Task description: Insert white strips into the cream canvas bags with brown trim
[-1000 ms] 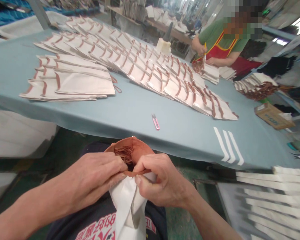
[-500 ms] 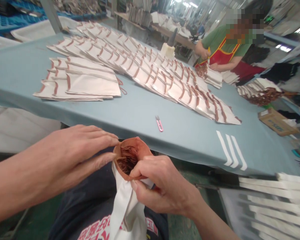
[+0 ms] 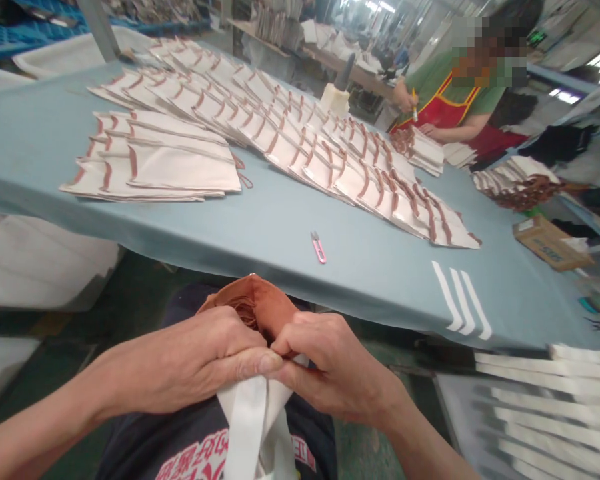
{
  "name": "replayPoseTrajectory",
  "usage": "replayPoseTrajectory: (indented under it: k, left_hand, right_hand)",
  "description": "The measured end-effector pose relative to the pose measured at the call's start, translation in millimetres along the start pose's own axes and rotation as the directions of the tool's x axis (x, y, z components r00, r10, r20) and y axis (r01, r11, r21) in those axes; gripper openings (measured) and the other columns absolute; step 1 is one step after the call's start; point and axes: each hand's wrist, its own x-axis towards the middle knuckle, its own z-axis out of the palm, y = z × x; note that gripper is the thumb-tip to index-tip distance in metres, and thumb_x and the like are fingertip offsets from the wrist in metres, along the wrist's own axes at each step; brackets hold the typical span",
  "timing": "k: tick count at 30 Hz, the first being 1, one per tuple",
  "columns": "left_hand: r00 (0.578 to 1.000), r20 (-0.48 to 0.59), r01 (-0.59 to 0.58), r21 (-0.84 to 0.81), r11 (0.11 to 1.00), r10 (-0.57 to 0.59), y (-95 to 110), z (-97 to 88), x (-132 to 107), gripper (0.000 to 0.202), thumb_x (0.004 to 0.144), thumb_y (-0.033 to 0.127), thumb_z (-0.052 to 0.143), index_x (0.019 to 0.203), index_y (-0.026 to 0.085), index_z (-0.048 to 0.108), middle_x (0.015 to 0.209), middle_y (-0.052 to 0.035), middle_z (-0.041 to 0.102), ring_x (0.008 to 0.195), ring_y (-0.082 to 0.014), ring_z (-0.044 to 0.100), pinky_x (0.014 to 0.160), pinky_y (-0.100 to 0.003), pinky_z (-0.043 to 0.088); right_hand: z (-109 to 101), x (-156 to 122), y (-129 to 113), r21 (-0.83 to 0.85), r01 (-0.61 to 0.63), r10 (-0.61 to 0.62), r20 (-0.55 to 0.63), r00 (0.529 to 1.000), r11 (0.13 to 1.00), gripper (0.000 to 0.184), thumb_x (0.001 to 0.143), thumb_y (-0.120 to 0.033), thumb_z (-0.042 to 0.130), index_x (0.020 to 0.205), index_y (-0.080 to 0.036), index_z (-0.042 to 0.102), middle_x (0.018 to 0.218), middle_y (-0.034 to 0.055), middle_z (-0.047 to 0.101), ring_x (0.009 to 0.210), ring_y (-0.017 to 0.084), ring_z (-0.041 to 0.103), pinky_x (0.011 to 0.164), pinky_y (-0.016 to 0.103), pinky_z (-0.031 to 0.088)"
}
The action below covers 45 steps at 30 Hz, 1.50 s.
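A cream fabric bag (image 3: 274,303) with a rust-brown band round its mouth is held over my lap, its opening tipped up and brown strands showing inside. My left hand (image 3: 195,360) pinches the near rim, thumb laid along the edge. Right against it, my right hand (image 3: 335,367) grips the same rim between thumb and curled fingers. A cream strap (image 3: 249,427) hangs below my hands. Beyond the bag, pink thread snips (image 3: 319,248) lie on the blue-covered table (image 3: 265,223).
Rows of overlapping cream pieces with brown edges (image 3: 280,137) cover the table's far side, with a smaller pile (image 3: 180,167) at left. A co-worker (image 3: 445,100) holds a yellow tool behind them. Cream strips (image 3: 555,407) lie at lower right, below a cardboard box (image 3: 550,241).
My left hand has moved right and down from the rim's left side to the near edge, closing on it beside my right hand. The bag's mouth has shifted slightly left.
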Motion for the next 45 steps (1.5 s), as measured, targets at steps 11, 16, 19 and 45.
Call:
replayPoseTrajectory:
  k: [11,16,19,45]
  left_hand:
    - [0.981,0.192,0.003,0.081,0.997,-0.018,-22.0,-3.9,-3.2,0.05,0.114,0.045,0.049,0.07,0.023,0.043,0.066,0.0048,0.046,0.059,-0.0133,0.043,0.057,-0.029,0.031]
    - [0.991,0.131,-0.028,0.194,0.981,0.003,-22.7,-7.0,-10.8,0.048,0.115,0.04,0.049,0.071,0.022,0.044,0.067,0.0055,0.048,0.061,-0.0126,0.047,0.059,-0.027,0.032]
    - [0.997,0.078,-0.001,0.213,0.977,-0.016,-24.5,-2.2,-20.3,0.048,0.113,0.036,0.051,0.069,0.023,0.037,0.063,0.0075,0.04,0.055,-0.0112,0.04,0.055,-0.028,0.027]
    - [0.827,-0.52,0.072,-0.277,0.958,-0.212,-32.8,43.6,-15.1,0.058,0.101,0.058,0.066,0.058,0.021,0.051,0.058,0.0025,0.046,0.055,-0.0136,0.045,0.052,-0.026,0.04]
  right_hand:
    - [-3.3,-0.1,4.8,0.067,-0.019,0.017,0.019,1.0,0.998,0.015,0.092,-0.01,0.067,0.084,-0.023,0.069,0.077,-0.0038,0.074,0.071,0.015,0.064,0.077,0.03,0.045]
    - [12.9,4.8,9.5,0.171,-0.033,0.045,-0.069,0.997,0.985,0.014,0.088,-0.014,0.067,0.078,-0.023,0.066,0.071,-0.0043,0.071,0.063,0.013,0.058,0.069,0.027,0.044]
    - [22.8,6.7,15.0,0.213,0.005,0.02,-0.115,0.993,0.977,0.024,0.097,-0.023,0.069,0.074,-0.023,0.062,0.067,-0.0049,0.066,0.057,0.011,0.052,0.062,0.025,0.04]
    - [64.8,6.5,-17.4,-0.082,-0.177,0.138,-0.345,0.928,0.981,0.017,0.084,-0.02,0.069,0.083,-0.026,0.054,0.07,-0.0023,0.072,0.059,0.018,0.066,0.059,0.031,0.04]
